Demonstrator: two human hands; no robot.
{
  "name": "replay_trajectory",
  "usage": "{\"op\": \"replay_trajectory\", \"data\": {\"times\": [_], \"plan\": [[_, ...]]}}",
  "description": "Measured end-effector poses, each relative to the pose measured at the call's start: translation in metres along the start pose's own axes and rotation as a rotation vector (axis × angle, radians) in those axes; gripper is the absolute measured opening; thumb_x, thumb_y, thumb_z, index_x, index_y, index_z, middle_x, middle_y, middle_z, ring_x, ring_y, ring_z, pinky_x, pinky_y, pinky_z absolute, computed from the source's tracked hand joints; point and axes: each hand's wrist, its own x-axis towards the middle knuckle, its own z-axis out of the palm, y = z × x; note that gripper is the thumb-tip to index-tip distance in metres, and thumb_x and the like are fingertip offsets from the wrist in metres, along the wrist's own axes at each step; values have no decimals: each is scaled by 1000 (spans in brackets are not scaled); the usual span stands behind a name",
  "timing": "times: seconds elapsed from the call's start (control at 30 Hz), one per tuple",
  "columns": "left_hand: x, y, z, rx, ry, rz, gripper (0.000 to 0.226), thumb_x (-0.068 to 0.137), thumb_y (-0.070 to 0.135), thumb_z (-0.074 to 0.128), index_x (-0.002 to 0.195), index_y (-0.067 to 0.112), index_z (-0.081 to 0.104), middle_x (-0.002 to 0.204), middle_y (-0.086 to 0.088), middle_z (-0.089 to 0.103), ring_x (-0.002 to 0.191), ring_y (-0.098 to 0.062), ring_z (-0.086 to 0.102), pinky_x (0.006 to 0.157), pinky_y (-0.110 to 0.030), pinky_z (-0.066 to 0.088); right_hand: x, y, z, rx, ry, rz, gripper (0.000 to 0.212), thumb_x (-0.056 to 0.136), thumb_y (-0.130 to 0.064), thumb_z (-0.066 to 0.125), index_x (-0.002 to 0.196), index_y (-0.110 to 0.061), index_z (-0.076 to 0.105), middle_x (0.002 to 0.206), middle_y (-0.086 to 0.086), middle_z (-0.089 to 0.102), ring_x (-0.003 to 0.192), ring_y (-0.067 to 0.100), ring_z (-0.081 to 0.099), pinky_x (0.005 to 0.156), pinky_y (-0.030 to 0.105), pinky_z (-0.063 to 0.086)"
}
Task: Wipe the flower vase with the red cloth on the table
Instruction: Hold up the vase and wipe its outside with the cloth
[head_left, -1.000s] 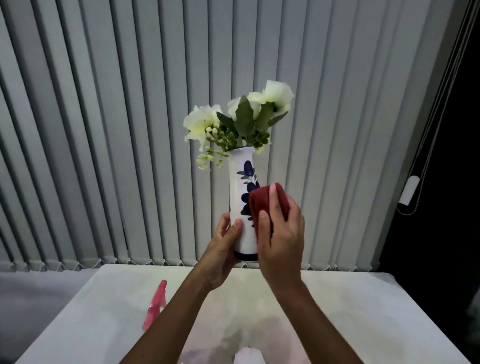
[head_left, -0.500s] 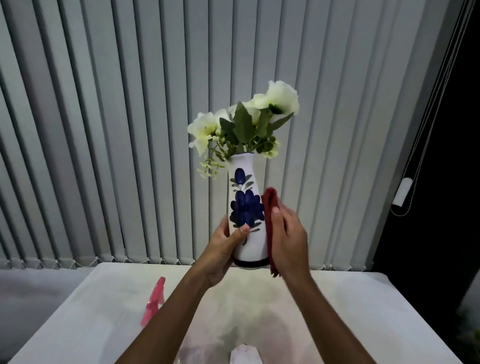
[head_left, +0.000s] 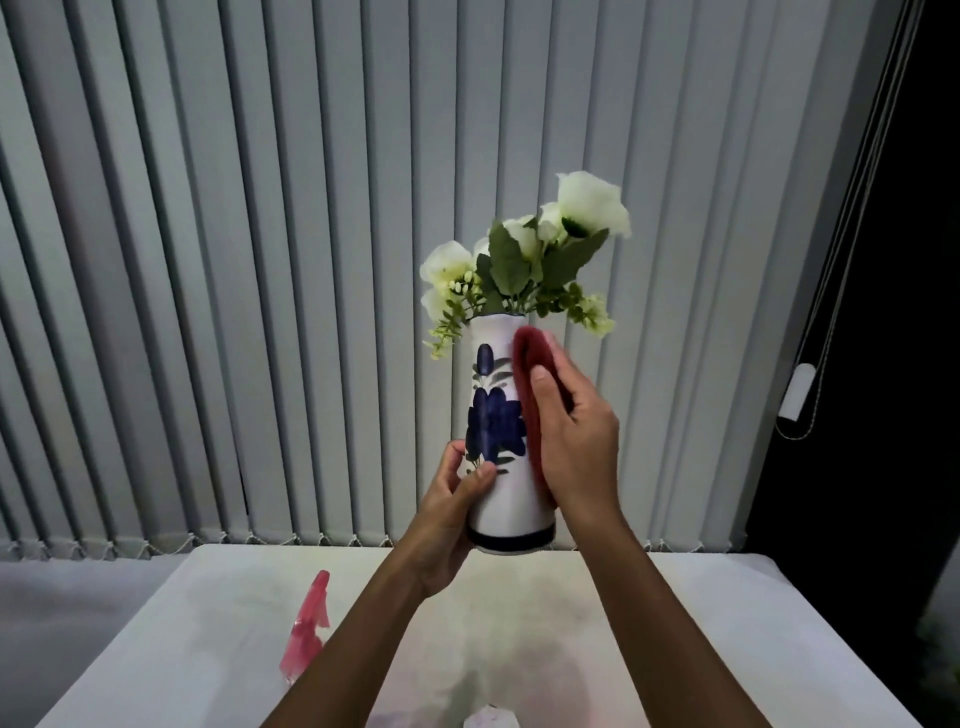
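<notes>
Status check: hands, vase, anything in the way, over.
Left hand grips the flower vase low, held upright off the table. Right hand presses the red cloth to the vase's upper right side. Pink spray bottle stands clear, left.

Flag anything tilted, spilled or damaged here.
Only the white ceramic vase with blue flowers tilts slightly, held off the white table by the left hand. No spill or damage shows.

Upright white vase (head_left: 511, 499) with blue flower print, held aloft, red cloth (head_left: 531, 384) against its upper right side
</notes>
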Motion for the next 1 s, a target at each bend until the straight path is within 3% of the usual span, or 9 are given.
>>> {"op": "replay_trajectory", "data": {"times": [0.1, 0.17, 0.27, 0.4, 0.5, 0.57, 0.67, 0.8, 1.0], "plan": [[0, 2, -2, -16, 35, 3, 56, 65, 46, 69, 117, 29, 56, 111, 1, 71, 95, -18, 69, 81, -43, 55, -29, 17, -2, -59, -27, 61, 53, 90, -55, 38, 139, -36, 45, 137, -3, 53, 120, 9, 54, 104, 38, 46], [1, 5, -3, -29, 71, -23, 44, 75, 45, 67, 114, 25, 58, 104, -1, 74, 89, -18, 70, 75, -39, 58, -57, 24, 2, -199, -13, -79, 63, 91, -55, 35, 148, -32, 27, 149, -1, 36, 133, 10, 40, 110, 31, 38], [0, 10, -1, -28, 102, -98, 45, 81, 52, 48, 112, 20, 57, 93, -5, 74, 82, -20, 70, 66, -35, 59, -71, 27, 9, -292, 37, -247, 57, 98, -49, 30, 150, -38, 11, 154, 6, 27, 137, 20, 35, 108, 38, 40], [-1, 9, 0, 34, 40, -42, 79, 61, 58, 78, 123, 12, 58, 108, -10, 73, 95, -24, 70, 83, -40, 58, -35, 10, 8, -298, 30, -303, 51, 99, -43, 33, 148, -29, 25, 150, 13, 37, 130, 26, 44, 102, 45, 47], [0, 4, 2, 42, -3, -16, 101, 44, 52, 90, 124, 1, 56, 114, -15, 70, 100, -26, 68, 87, -38, 56, -13, -2, 1, -203, -70, -196, 50, 96, -40, 37, 145, -39, 26, 149, 4, 39, 129, 20, 46, 104, 44, 46], [1, 0, 3, 15, 34, -5, 99, 37, 52, 92, 119, 5, 58, 105, -8, 74, 92, -19, 70, 78, -31, 58, -8, 2, -3, -91, -109, -77, 48, 95, -38, 39, 143, -39, 33, 145, -4, 44, 126, 12, 48, 106, 40, 44], [3, -2, 3, -39, 91, 21, 96, 47, 53, 88, 127, 13, 55, 117, -10, 69, 100, -23, 68, 81, -39, 58, -29, 15, -5, -49, -91, -30, 47, 95, -36, 40, 142, -34, 40, 143, -7, 47, 127, 6, 47, 109, 33, 41], [3, -1, 0, -144, 148, 28, 57, 78, 41, 68, 130, 28, 47, 121, -7, 67, 99, -23, 69, 77, -43, 60, -73, 34, 3, -279, 47, -228, 46, 99, -34, 38, 144, -27, 37, 149, 7, 40, 130, 13, 41, 109, 21, 34], [0, -1, 2, -99, 68, -30, 60, 75, 47, 67, 130, 26, 52, 121, -7, 67, 98, -22, 69, 78, -44, 60, -33, 11, 6, -398, 3, -333, 46, 95, -31, 40, 141, -25, 44, 146, 10, 44, 118, 22, 47, 99, 28, 38]]}}
